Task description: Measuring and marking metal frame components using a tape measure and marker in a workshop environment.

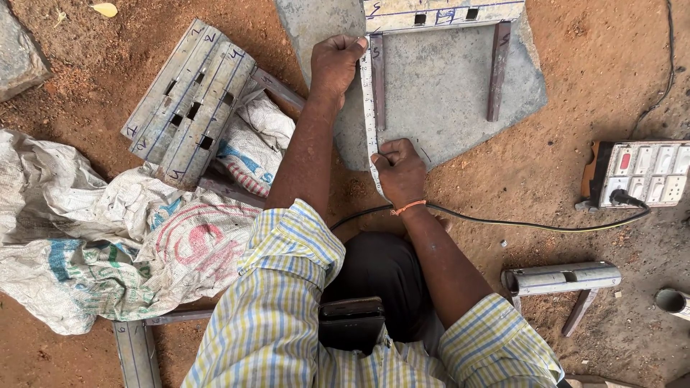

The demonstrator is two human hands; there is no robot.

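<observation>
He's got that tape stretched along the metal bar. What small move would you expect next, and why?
Probably marking the bar: the left hand pins the tape measure at the slotted channel, the right hand pulls it taut past the left bar.

Two hands, left (335, 63) and right (399, 170), held one measuring tape (369, 115) between them. Two dark metal legs (497, 70) stood beside the hands, four slotted metal channels (188, 100) lay stacked left of them, and one switchboard (644, 172) sat to their right.
</observation>
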